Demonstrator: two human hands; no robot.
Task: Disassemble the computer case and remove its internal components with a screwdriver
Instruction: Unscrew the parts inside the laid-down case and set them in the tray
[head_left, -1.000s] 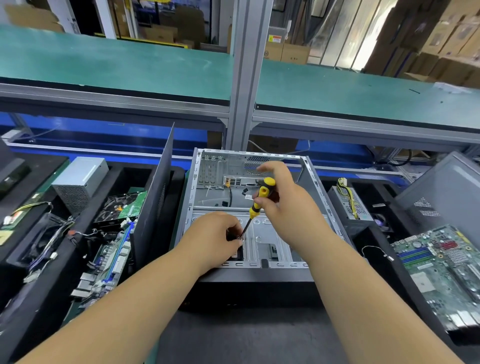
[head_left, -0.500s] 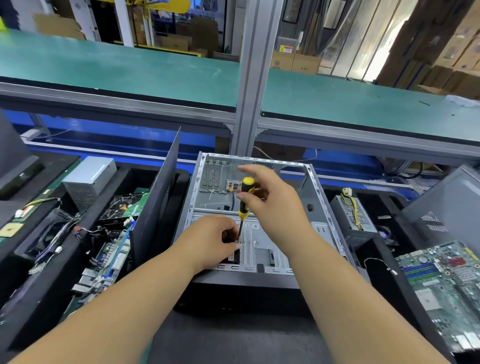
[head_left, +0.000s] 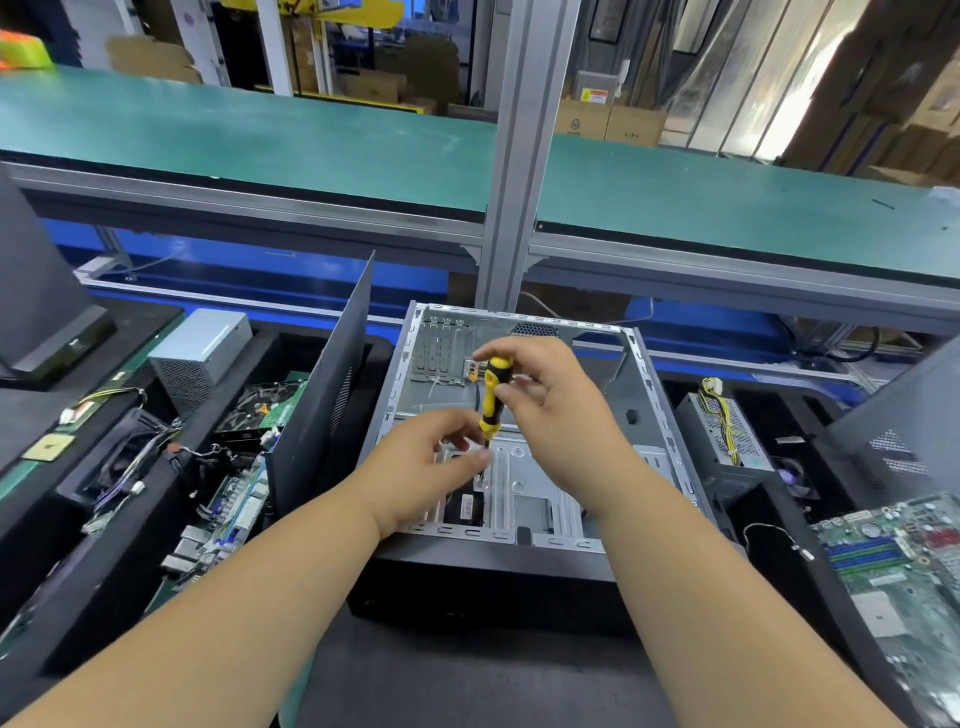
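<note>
the computer case (head_left: 649, 395) lies open on its side in the middle of the bench. the right hand (head_left: 556, 415) curls round the handle of the screwdriver (head_left: 492, 397), tip down on a screw in the case floor. the left hand (head_left: 421, 467) sits beside the shaft, fingers loosely bent (whether it pinches anything i cannot tell). best to keep the tool upright, press down firmly and turn slowly so the tip stays seated. against a second ago, the screwdriver stands straighter and the left fingers have loosened from the shaft.
</note>
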